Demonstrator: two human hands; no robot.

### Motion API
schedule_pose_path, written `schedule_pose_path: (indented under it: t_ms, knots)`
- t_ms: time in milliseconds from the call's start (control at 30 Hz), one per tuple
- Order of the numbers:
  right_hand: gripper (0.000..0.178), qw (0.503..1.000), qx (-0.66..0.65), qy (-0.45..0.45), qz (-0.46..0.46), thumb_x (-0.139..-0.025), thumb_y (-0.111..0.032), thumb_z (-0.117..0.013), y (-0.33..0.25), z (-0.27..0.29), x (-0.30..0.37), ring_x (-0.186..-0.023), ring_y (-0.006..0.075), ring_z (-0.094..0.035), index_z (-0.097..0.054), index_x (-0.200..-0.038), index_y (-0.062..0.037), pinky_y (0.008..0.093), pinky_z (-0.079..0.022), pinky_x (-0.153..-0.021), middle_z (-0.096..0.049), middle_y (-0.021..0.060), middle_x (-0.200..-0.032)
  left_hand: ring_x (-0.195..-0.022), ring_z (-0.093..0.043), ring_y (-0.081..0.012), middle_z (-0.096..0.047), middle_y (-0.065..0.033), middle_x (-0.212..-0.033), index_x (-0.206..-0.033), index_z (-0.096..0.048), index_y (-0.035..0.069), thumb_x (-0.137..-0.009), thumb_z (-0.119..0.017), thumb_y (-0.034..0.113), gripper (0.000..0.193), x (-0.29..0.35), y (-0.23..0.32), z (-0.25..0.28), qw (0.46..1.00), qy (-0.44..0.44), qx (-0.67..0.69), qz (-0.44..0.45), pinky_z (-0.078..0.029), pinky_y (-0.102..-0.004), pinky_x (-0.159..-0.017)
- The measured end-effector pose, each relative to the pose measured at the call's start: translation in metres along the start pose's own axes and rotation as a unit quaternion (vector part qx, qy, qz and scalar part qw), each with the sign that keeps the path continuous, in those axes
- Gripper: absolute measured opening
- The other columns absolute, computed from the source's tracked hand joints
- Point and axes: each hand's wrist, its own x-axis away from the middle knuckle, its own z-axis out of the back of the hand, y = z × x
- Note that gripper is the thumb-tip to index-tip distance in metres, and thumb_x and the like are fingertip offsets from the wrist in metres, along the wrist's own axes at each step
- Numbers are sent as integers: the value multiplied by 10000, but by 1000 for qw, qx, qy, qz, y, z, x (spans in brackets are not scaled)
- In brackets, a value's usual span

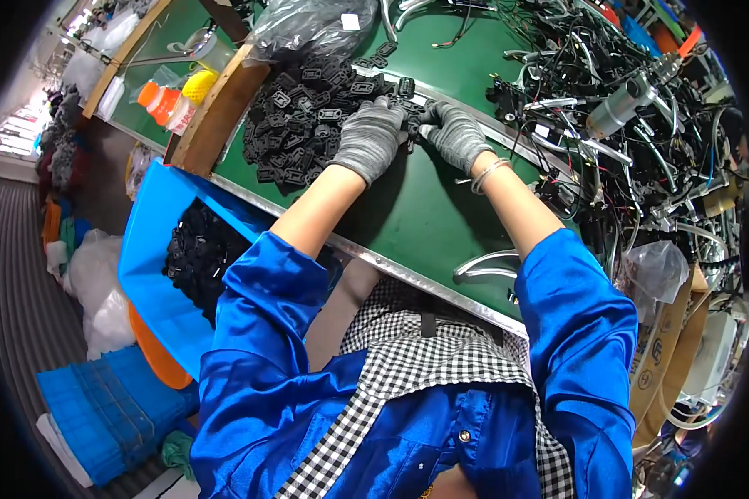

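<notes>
curling at black parts (290,123), gloved hands (369,141) (456,137), grip unclear, roomy green tabletop (408,212), metal edge (391,266)

We cannot make out what sits between the hands (371,138), whose fingertips partly hide it. The left sleeve (268,287) covers part of the blue bin (144,241); its black contents (195,258) look too small to identify. The top edge crops our plastic bag (308,32).
</notes>
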Motion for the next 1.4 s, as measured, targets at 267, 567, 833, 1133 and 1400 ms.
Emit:
schedule_pose_path:
  t_ms: [267, 567, 833, 1133, 1400]
  knots:
    - [213, 984, -152, -71, -65, -837, -182, -678, 0, 24, 38, -713, 218, -647, -651, -976, -22, 336, -546, -695, -668, 120, -826, -909, -623, -286, -642, -152, -978, -1145, -648, 91, -841, -690, 176, 319, 21, 7, 1, 965, -10, 259, -30, -501, -368, -816]
    - [182, 941, -336, 19, 38, -945, -78, -580, -21, 94, 137, -744, 92, -626, -620, -1105, -4, 214, -541, -681, -657, 42, -842, -774, -616, -196, -632, -81, -855, -1079, -656, 17, -885, -661, 112, 217, 59, 87, 69, 854, -22, 520, -16, -505, -307, -725]
    - [213, 904, -419, 75, -34, -960, -120, -580, -4, 135, 213, -721, 75, -618, -629, -1138, -15, 224, -531, -682, -672, 47, -889, -780, -632, -152, -657, -76, -881, -1105, -645, 14, -887, -671, 99, 235, 42, 151, 55, 878, 47, 443, -177, -517, -272, -720]
    - [188, 947, -196, 244, 75, -872, -76, -675, 25, 135, 255, -795, 125, -635, -649, -1048, -14, 256, -533, -725, -661, 59, -900, -808, -664, -173, -674, -106, -924, -1077, -648, 10, -880, -687, 129, 234, 50, 196, 56, 834, -99, 530, -116, -545, -309, -695]
    - [173, 934, -210, 251, 140, -892, -77, -651, 29, 141, 274, -845, 117, -630, -641, -1055, -20, 252, -524, -752, -641, 54, -897, -866, -668, -155, -664, -84, -969, -1159, -609, -25, -935, -594, 58, 240, 55, 212, 53, 629, -214, 746, 27, -592, -255, -728]
